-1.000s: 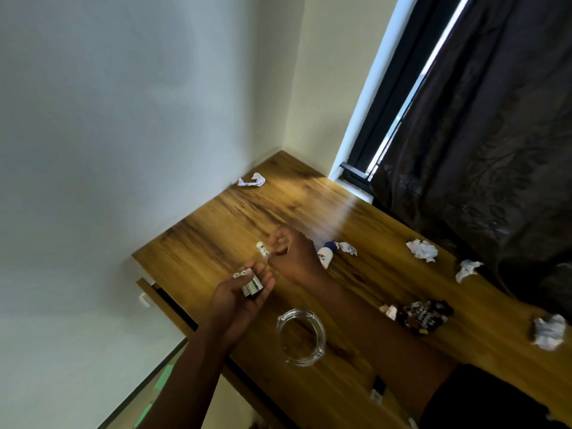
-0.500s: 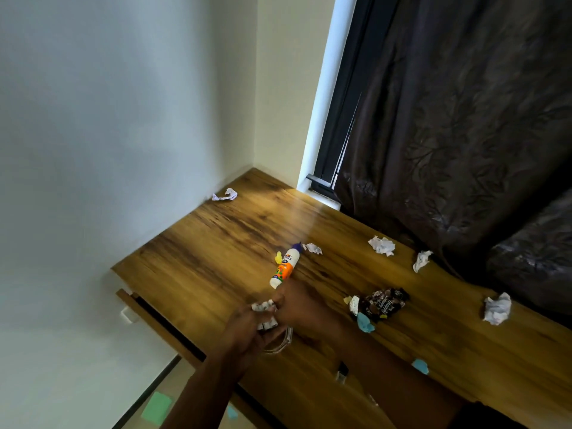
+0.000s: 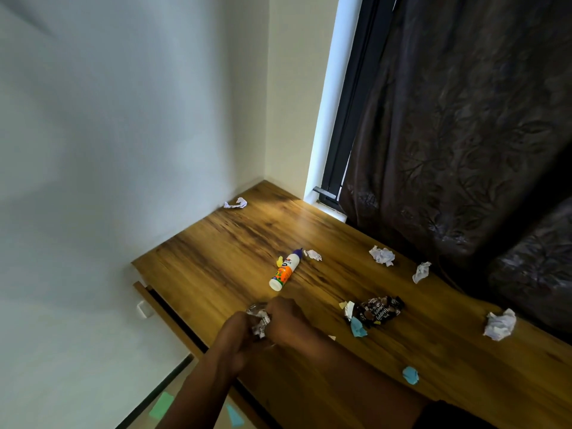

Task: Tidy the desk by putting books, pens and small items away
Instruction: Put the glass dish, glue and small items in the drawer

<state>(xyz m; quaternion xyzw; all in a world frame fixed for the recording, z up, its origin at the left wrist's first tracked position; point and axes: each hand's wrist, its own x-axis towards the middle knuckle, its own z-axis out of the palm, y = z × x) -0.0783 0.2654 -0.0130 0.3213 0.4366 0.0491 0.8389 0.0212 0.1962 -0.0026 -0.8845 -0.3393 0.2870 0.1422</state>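
My left hand [image 3: 238, 331] and right hand [image 3: 286, 317] meet over the near left edge of the bench [image 3: 216, 258], and the fingers of both curl round a small crumpled silvery wrapper [image 3: 260, 323], pinching it between them; blur hides the finer lie of each finger. The bench is brown wood with dark grain, pushed into a corner of pale walls. A glue bottle [image 3: 284, 270] lies on its side near the middle, its purple cap toward the far corner, with a yellow scrap [image 3: 280, 261] touching it and a small white wad [image 3: 313, 254] just beside the cap. Another white scrap [image 3: 236, 203] sits at the far left edge against the wall. Along the right edge, by the dark patterned curtain [image 3: 464, 134], lie three crumpled papers [image 3: 382, 256]. A dark snack wrapper [image 3: 376, 311] rests right of my hands, a blue scrap [image 3: 357, 327] touching it, and another blue scrap [image 3: 411, 374] lies nearer me. A drawer [image 3: 154, 300] stands slightly open under the left edge
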